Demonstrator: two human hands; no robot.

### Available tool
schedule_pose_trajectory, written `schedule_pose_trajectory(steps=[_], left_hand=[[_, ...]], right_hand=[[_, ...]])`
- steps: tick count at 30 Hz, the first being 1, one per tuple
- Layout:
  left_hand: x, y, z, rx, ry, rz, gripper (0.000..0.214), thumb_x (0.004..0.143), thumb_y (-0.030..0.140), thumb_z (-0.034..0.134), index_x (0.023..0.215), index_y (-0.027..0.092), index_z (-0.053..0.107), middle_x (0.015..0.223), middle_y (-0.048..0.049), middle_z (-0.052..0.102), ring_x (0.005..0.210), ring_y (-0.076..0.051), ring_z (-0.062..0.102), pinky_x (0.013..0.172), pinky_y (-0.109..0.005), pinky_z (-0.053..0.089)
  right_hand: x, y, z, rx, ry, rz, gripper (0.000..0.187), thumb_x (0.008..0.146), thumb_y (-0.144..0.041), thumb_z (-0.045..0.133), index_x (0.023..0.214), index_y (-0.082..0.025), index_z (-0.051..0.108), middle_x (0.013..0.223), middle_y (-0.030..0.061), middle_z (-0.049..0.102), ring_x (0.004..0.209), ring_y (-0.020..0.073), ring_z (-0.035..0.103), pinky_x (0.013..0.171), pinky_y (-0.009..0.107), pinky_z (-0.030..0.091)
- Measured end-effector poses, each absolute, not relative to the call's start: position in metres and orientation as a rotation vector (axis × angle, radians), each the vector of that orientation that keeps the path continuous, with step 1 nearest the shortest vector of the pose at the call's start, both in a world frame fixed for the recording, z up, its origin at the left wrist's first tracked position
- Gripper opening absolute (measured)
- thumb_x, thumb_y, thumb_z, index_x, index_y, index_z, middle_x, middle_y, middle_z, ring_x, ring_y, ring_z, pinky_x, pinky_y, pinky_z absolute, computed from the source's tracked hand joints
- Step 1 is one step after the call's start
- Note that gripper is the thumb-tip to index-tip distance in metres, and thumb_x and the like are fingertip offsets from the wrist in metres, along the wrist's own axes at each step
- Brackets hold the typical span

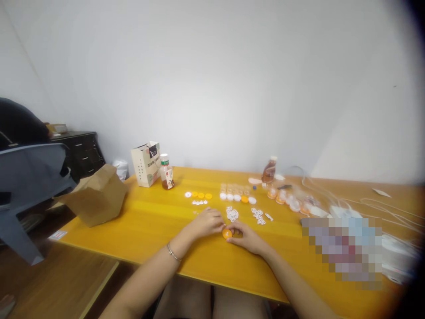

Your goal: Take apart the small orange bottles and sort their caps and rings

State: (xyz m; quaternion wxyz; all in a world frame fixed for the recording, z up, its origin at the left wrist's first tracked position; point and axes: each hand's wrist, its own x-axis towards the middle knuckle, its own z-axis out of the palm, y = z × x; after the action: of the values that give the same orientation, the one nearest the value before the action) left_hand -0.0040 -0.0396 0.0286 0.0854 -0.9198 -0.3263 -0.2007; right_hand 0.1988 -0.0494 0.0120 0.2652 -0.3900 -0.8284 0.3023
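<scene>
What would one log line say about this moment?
left hand: beside orange cap | right hand: fingers on orange cap | nearby: white pieces

Relative to the orange cap (227,234): white perforated pieces (232,215) obstruct forward passage; free travel lies rearward, toward the yellow table's near edge (199,278).

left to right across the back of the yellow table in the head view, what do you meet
brown paper bag, printed gift bag, drink bottle, yellow caps, small clear containers, brown bottle, white cables
</scene>
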Motion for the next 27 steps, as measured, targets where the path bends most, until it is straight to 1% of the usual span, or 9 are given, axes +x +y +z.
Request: schedule_pose_trajectory(steps=[6, 10, 20, 27], left_hand=[[-0.021, -0.029, 0.031, -2.626, -1.283, -0.346, 0.018, 0.08, 0.025, 0.051, 0.07, 0.016, 0.062, 0.07, -0.0032, 0.058, 0.068, -0.015, 0.054, 0.066, -0.026, 0.035], [-0.019, -0.031, 0.031, -2.607, -1.297, -0.243, 0.019, 0.08, 0.025, 0.05, 0.071, 0.015, 0.063, 0.072, -0.0048, 0.059, 0.069, -0.016, 0.055, 0.066, -0.027, 0.036], [-0.016, -0.039, 0.036, -2.585, -1.24, -0.226, 0.02, 0.081, 0.027, 0.05, 0.071, 0.015, 0.063, 0.073, -0.0049, 0.058, 0.075, -0.017, 0.055, 0.073, -0.03, 0.035], [-0.016, -0.039, 0.035, -2.563, -1.206, -0.208, 0.018, 0.081, 0.025, 0.05, 0.071, 0.015, 0.061, 0.073, -0.0038, 0.058, 0.075, -0.017, 0.054, 0.071, -0.03, 0.034]], right_hand=[[0.199, -0.049, 0.01, -1.062, -2.2, 0.862, 0.023, 0.065, -0.031, 0.065, 0.086, -0.02, 0.064, 0.079, 0.0018, 0.058, 0.075, 0.0168, 0.052, 0.072, 0.029, 0.042], [0.2, -0.048, 0.009, -1.053, -2.192, 0.868, 0.023, 0.065, -0.03, 0.065, 0.085, -0.02, 0.064, 0.077, 0.0014, 0.057, 0.074, 0.0168, 0.052, 0.072, 0.03, 0.042], [0.2, -0.048, 0.008, -1.058, -2.191, 0.888, 0.023, 0.065, -0.029, 0.065, 0.086, -0.019, 0.064, 0.079, 0.0017, 0.058, 0.075, 0.0167, 0.052, 0.073, 0.03, 0.042], [0.199, -0.048, 0.009, -1.069, -2.196, 0.886, 0.023, 0.065, -0.029, 0.066, 0.085, -0.02, 0.064, 0.078, 0.0015, 0.056, 0.074, 0.0161, 0.052, 0.074, 0.03, 0.043]])
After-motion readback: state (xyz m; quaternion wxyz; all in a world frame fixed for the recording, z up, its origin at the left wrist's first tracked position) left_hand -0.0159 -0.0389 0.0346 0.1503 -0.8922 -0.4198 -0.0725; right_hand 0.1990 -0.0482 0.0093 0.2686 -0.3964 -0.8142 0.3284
